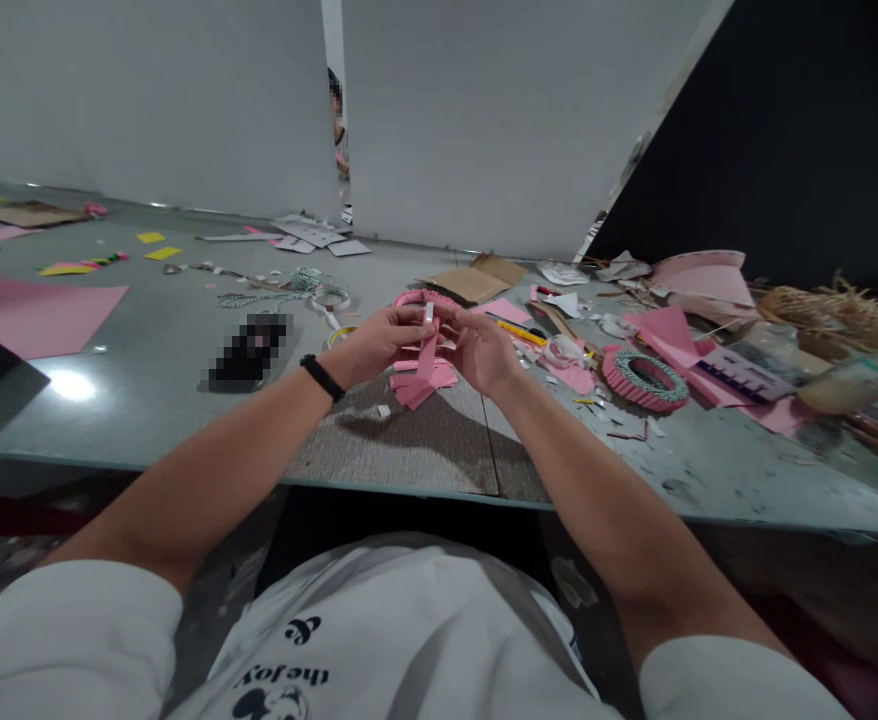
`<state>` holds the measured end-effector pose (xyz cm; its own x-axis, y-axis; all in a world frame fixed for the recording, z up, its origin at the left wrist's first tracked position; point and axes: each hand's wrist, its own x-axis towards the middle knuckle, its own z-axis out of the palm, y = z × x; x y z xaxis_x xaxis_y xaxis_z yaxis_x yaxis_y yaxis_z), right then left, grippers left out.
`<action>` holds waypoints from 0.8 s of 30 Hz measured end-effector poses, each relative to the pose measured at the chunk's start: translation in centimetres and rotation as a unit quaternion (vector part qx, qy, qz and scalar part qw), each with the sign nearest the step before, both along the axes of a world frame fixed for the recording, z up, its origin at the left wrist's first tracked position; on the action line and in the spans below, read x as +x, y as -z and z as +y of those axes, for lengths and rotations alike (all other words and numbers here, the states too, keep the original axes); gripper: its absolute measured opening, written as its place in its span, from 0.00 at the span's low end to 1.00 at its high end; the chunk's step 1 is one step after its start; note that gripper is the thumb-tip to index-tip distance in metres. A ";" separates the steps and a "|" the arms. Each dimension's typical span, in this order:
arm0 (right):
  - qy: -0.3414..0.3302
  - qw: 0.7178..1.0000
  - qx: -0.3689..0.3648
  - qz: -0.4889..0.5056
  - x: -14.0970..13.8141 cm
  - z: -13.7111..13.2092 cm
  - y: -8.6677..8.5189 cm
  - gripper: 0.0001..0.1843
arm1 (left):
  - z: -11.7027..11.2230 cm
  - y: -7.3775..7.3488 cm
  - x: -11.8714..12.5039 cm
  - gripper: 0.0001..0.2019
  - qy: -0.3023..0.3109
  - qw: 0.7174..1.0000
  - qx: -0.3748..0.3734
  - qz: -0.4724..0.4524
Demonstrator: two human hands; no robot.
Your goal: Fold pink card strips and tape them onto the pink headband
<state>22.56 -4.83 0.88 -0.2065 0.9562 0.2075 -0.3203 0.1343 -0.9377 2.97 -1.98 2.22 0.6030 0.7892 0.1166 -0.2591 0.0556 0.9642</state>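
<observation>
Between my two hands, above the work board, is a pink paper strip [427, 356] with a small white patch at its top. My left hand [379, 343] pinches the strip from the left, its fingers closed. From the other side my right hand [484, 352] grips it with curled fingers, partly hidden behind the paper. A pleated pink band [425, 297] curves just behind the fingertips; whether it joins the strip I cannot tell. Under the hands lie more pink strips [409, 388]. To the right sits a pleated pink ring [645, 379] with green-and-white cord inside.
A dark, pixelated phone-like item [250, 352] lies left of my hands. Behind are tape rolls [330, 298], cord [305, 281] and cardboard [472, 278]. A yellow cutter [521, 332] and paper scraps lie right. A jar [859, 378] stands far right; grey panels [476, 120] rise behind.
</observation>
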 end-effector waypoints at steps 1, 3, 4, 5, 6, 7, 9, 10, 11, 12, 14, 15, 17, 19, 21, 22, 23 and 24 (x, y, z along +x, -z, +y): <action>0.003 1.000 0.004 -0.009 0.0 0.0 0.0 0.28 | 0.0 0.0 0.0 0.20 0.001 1.000 -0.003 -0.002; 0.006 1.000 0.009 -0.025 0.0 0.0 0.0 0.29 | 0.0 0.0 -0.1 0.20 0.000 1.000 -0.006 -0.002; 0.006 0.999 0.010 -0.032 0.1 0.0 0.0 0.29 | 0.0 0.0 -0.1 0.20 0.000 1.000 -0.006 -0.003; 0.006 0.999 0.010 -0.038 0.2 0.0 0.1 0.29 | 0.0 0.1 -0.1 0.20 -0.001 1.000 -0.008 -0.004; 0.007 0.999 0.012 -0.042 0.3 0.0 0.1 0.29 | 0.1 0.1 0.0 0.20 -0.005 1.000 -0.010 -0.007; 0.009 0.999 0.015 -0.046 0.3 0.0 0.2 0.29 | 0.2 0.2 0.0 0.19 -0.010 1.000 -0.013 -0.012; 0.016 0.998 0.025 -0.058 0.5 0.2 0.4 0.27 | 0.3 0.4 0.1 0.20 -0.020 0.999 -0.015 -0.022; 0.021 0.997 0.031 -0.065 0.5 0.4 0.6 0.26 | 0.4 0.5 0.2 0.20 -0.022 0.999 -0.013 -0.026; 0.026 0.996 0.037 -0.071 0.6 0.5 0.8 0.25 | 0.4 0.5 0.2 0.20 -0.023 0.999 -0.010 -0.028; 0.035 0.995 0.044 -0.077 0.6 0.7 1.0 0.24 | 0.5 0.6 0.2 0.20 -0.021 0.999 -0.007 -0.029; 0.064 0.991 0.069 -0.097 0.7 1.0 1.4 0.23 | 0.5 0.7 0.2 0.19 -0.012 1.000 0.003 -0.026; 0.086 0.985 0.094 -0.116 0.7 1.2 1.6 0.22 | 0.5 0.7 0.1 0.18 -0.008 1.000 0.009 -0.022; 0.140 0.957 0.182 -0.177 0.8 1.4 1.9 0.20 | 0.5 0.7 0.0 0.17 -0.001 1.000 0.021 -0.015; 0.194 0.905 0.285 -0.249 1.0 1.7 2.1 0.17 | 0.5 0.6 -0.2 0.18 0.002 0.999 0.029 -0.017; 0.242 0.855 0.342 -0.306 1.5 2.2 2.3 0.17 | 0.4 0.5 -0.4 0.21 0.006 0.999 0.040 -0.021; 0.270 0.840 0.342 -0.323 1.8 2.5 2.3 0.19 | 0.4 0.4 -0.4 0.22 0.011 0.998 0.052 -0.017; 0.300 0.832 0.329 -0.332 2.2 2.8 2.3 0.21 | 0.4 0.3 -0.5 0.23 0.019 0.997 0.069 -0.008; 0.327 0.829 0.309 -0.334 2.5 3.0 2.3 0.24 | 0.3 0.1 -0.5 0.24 0.026 0.996 0.090 0.004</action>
